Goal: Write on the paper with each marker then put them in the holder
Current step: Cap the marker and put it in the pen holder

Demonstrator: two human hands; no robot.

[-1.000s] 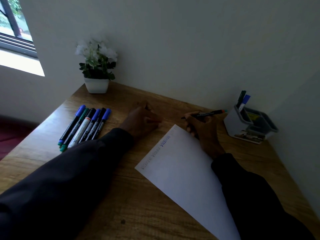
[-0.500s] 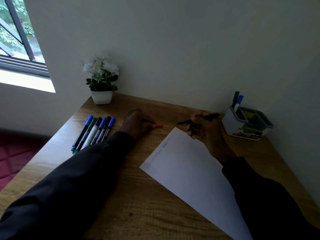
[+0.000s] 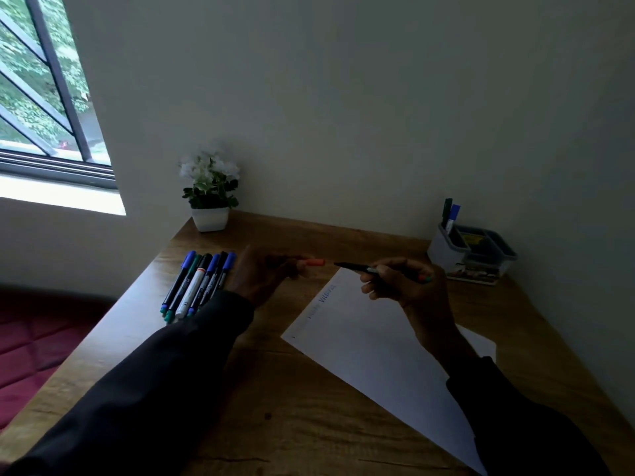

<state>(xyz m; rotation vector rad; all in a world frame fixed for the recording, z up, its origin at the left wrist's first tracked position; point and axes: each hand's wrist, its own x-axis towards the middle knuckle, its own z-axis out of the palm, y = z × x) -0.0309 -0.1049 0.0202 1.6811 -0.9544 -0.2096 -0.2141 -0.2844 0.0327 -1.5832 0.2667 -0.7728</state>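
Paper (image 3: 378, 355) lies at a slant on the wooden desk (image 3: 309, 424), with a line of blue writing (image 3: 324, 297) along its upper left edge. The right hand (image 3: 412, 290) is raised above the sheet's far corner, fingers curled round an uncapped marker (image 3: 355, 268) with a black barrel. Its tip points left, and its orange-and-green butt end shows past the knuckles. The left hand (image 3: 264, 274), low over the desk just left of the paper, pinches an orange cap (image 3: 315, 262) at its fingertips. Cap and marker tip face one another with a small gap between them.

Left of that hand, a row of six capped markers (image 3: 199, 283) lies side by side, with blue, green and black caps. The grey holder (image 3: 443, 250) stands at the far right by the wall, well apart from both hands. A dark green marker (image 3: 447, 209) and a blue marker (image 3: 454, 214) stand upright in its left compartment. A white-flowered potted plant (image 3: 210, 201) sits at the desk's far left corner, and a window (image 3: 44, 97) opens further left.
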